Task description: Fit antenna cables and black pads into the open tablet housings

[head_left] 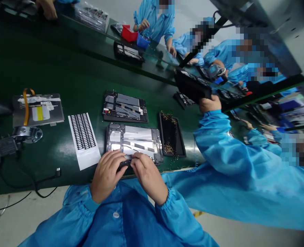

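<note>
An opened tablet point(139, 137) with silver battery packs and a black frame lies on the green bench in front of me. My left hand point(108, 175) has its fingers curled over the near edge of this tablet, thumb toward the middle. Right beside it, my right hand point(149, 176) is closed, fingertips pinched together at the same edge; anything between them is hidden. Just behind lies a second opened tablet point(126, 106), apart from both hands. A black tray point(171, 137) with small brass-coloured screws along its ends stands to the right.
Left of the tablets are a white sheet of black stickers point(83, 140), a screen panel point(38, 109) with an orange flex cable, and a cable plug point(58, 172). A co-worker's hand point(210, 103) holds a black tablet point(191, 85) at right. Across the raised shelf, several people work.
</note>
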`<state>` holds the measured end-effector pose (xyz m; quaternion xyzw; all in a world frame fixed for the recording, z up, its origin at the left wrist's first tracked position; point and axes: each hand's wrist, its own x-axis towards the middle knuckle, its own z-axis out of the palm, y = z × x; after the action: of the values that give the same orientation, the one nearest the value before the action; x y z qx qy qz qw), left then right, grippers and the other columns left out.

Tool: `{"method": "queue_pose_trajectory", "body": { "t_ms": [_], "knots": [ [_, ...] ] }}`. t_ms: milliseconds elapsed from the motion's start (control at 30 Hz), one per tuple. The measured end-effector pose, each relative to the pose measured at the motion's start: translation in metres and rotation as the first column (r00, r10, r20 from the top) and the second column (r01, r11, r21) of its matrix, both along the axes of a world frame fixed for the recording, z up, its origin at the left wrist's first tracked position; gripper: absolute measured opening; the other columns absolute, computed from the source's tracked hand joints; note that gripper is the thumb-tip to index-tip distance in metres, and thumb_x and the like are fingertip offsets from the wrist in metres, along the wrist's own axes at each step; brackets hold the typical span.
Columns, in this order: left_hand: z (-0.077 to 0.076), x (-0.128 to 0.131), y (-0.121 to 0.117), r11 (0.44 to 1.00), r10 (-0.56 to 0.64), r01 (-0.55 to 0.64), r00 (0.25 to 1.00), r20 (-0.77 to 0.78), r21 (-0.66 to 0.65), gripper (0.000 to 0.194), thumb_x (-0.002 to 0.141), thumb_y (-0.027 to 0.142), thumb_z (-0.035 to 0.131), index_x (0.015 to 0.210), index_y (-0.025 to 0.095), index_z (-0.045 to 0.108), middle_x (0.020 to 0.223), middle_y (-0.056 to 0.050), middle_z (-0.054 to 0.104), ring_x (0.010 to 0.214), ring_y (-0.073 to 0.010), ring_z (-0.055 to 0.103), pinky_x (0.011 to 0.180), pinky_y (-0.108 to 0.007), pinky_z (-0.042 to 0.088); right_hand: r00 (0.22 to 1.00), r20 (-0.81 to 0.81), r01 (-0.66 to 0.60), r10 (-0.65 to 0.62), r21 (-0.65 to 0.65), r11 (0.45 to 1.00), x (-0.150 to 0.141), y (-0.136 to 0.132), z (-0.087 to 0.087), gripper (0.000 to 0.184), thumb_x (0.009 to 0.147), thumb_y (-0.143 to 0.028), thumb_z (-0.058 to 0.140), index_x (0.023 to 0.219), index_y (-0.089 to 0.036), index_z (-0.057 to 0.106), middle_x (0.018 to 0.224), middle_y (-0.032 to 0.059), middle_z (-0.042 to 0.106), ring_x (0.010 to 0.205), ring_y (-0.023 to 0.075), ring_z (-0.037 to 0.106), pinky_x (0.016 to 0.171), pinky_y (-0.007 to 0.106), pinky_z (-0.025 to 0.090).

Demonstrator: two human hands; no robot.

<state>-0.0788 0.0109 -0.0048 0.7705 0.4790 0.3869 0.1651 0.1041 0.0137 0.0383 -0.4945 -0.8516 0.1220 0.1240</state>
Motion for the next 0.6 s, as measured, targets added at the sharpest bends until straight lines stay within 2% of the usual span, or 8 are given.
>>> {"method": "queue_pose_trajectory", "body": {
  "t_ms": [233,367,467,533,600],
  "knots": [
    [-0.0008,-0.0008,-0.0002,1.000,-0.004,0.004,1.000,0.002,0.015,0.020,0.094,0.024,0.059,0.113,0.020,0.058,0.119,-0.006,0.069,0.122,-0.0207,0.059,0.112,-0.044,0.041,0.998,0.055,-0.010,0.009,0.013,1.000,-0.0019,0.0011,-0.0002,0.014,0.101,-0.017,0.047,0.106,-0.017,0.060,0.117,0.0106,0.062,0.101,0.0240,0.057,0.089,0.040,0.050],
    [0.0000,0.0001,0.0004,1.000,-0.004,0.004,1.000,-0.010,0.014,0.011,0.094,0.023,0.057,0.103,0.022,0.063,0.117,-0.005,0.069,0.120,-0.0216,0.060,0.111,-0.045,0.042,0.996,0.092,-0.011,0.010,0.002,1.000,-0.0032,0.0010,0.0012,0.014,0.101,-0.016,0.047,0.106,-0.019,0.060,0.117,0.0096,0.062,0.100,0.0239,0.056,0.088,0.040,0.050],
    [0.0016,0.0010,0.0012,1.000,-0.011,0.011,0.999,-0.049,0.004,0.012,0.094,0.023,0.056,0.098,0.024,0.068,0.118,-0.004,0.069,0.121,-0.0233,0.059,0.109,-0.048,0.043,0.994,0.113,-0.005,0.007,-0.011,1.000,-0.0045,0.0016,0.0027,0.014,0.101,-0.016,0.047,0.105,-0.019,0.060,0.116,0.0095,0.063,0.099,0.0244,0.057,0.087,0.041,0.051],
    [0.0029,0.0014,0.0015,1.000,-0.014,0.015,0.997,-0.077,0.007,0.014,0.094,0.023,0.056,0.096,0.025,0.069,0.118,-0.004,0.069,0.121,-0.0243,0.058,0.109,-0.049,0.043,0.996,0.085,0.001,0.000,-0.012,1.000,-0.0035,0.0027,0.0034,0.014,0.101,-0.017,0.046,0.103,-0.019,0.060,0.114,0.0095,0.063,0.098,0.0246,0.058,0.086,0.041,0.052],
    [0.0040,0.0015,0.0017,1.000,-0.016,0.017,0.995,-0.095,0.003,0.015,0.094,0.023,0.056,0.095,0.026,0.071,0.119,-0.003,0.069,0.122,-0.0248,0.058,0.109,-0.050,0.043,1.000,-0.018,-0.004,0.004,-0.029,1.000,0.0004,0.0037,0.0035,0.012,0.101,-0.017,0.048,0.103,-0.020,0.059,0.113,0.0094,0.062,0.102,0.0239,0.059,0.089,0.040,0.053]
  ]
}}
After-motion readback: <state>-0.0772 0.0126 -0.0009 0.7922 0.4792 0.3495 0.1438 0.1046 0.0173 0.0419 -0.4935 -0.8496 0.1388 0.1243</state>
